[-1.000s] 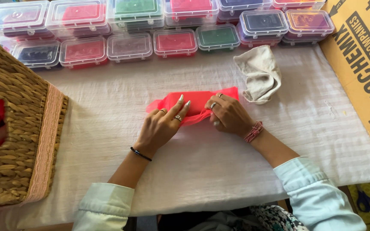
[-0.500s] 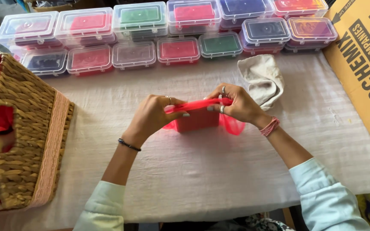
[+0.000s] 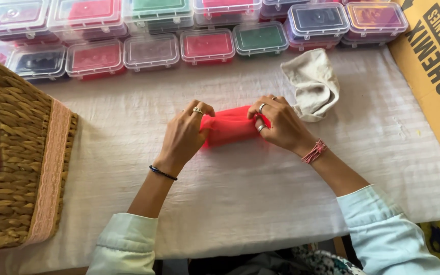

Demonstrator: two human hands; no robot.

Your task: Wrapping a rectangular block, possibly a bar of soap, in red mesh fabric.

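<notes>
Red cloth (image 3: 232,127), bunched small, pinched between both hands.

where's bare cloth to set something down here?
Free: the white table cover between forearms and near edge, and right of the beige cloth toward the cardboard box. Crowded: plastic boxes along the far edge, wicker basket left, hands on the red cloth.

A home craft table: stacked clear plastic boxes (image 3: 207,46) of coloured cloth, a wicker basket (image 3: 14,153).
</notes>
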